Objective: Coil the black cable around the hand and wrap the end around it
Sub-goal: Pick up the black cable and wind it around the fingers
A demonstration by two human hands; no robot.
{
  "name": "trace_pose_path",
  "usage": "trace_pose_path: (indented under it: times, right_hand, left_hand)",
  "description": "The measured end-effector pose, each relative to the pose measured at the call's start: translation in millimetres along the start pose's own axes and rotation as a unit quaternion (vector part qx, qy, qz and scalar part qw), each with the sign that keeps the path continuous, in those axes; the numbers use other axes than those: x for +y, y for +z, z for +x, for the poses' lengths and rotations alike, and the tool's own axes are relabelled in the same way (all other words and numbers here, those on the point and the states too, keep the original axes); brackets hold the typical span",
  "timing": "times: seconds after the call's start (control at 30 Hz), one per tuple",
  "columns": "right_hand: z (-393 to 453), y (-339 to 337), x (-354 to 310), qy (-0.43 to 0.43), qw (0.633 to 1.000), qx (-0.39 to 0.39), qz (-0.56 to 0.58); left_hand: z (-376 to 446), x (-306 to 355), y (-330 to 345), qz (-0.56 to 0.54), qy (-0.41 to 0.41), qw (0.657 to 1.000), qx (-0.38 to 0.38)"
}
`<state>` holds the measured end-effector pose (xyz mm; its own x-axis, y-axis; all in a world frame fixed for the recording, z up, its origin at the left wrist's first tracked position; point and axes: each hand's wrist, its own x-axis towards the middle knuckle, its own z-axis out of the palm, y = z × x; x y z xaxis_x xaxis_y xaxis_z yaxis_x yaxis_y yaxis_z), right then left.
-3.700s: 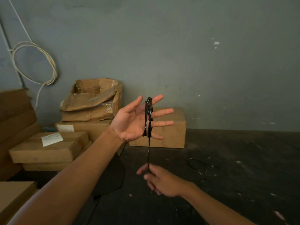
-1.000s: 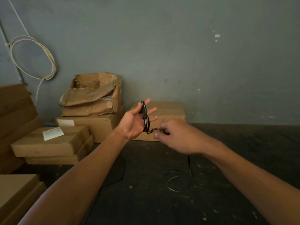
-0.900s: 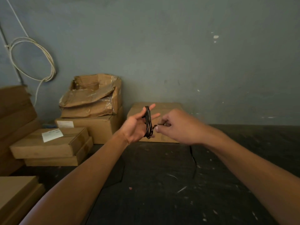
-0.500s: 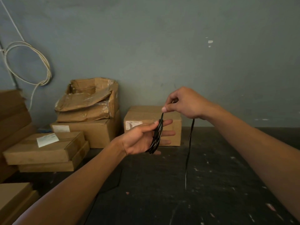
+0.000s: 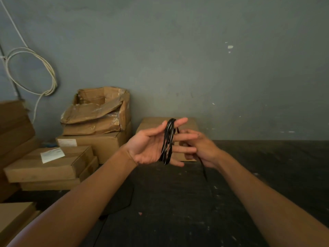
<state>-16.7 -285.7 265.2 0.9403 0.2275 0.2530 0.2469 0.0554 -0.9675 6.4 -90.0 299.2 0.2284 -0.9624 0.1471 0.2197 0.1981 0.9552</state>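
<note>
My left hand is held up palm toward me, fingers spread and pointing right. The black cable is coiled in several loops around those fingers, running from the index finger down to the little finger. My right hand sits just behind and right of the left fingers, partly hidden by them, pinching the cable's free end. A short loose tail of the cable hangs below the right hand toward the dark floor.
Cardboard boxes are stacked on the left, with a torn open box on top of another. One small box stands against the grey wall behind my hands. A white cord loop hangs on the wall. The floor is dark.
My right hand came down from above the coil to behind the left fingers, carrying the free end. The hanging tail is much shorter. The left hand has lifted and opened its fingers.
</note>
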Motion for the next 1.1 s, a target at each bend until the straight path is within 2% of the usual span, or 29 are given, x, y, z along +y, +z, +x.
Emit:
trace_pose_path:
  times: [0.17, 0.37, 0.67, 0.9, 1.1]
  right_hand:
    - [-6.7, 20.4, 24.5, 0.035, 0.997, -0.065, 0.037]
    - [-22.3, 22.8, 43.3, 0.072, 0.99, -0.09, -0.08]
    - [-39.5, 47.7, 13.6, 0.047, 0.95, -0.193, -0.241]
    - [-42.1, 54.4, -28.5, 0.024, 0.921, -0.184, -0.344]
    - [-38.0, 59.3, -12.3, 0.078, 0.86, -0.163, -0.478]
  left_hand:
    - [-3.5, 19.2, 1.4, -0.031, 0.068, 0.997, 0.003]
    - [-6.5, 47.2, -6.6, -0.031, 0.144, 0.988, 0.053]
    - [0.6, 42.2, -32.0, -0.043, 0.175, 0.964, 0.196]
    - [0.0, 19.0, -49.4, -0.068, 0.172, 0.949, 0.257]
    - [1.5, 20.6, -50.3, -0.131, 0.23, 0.92, 0.288]
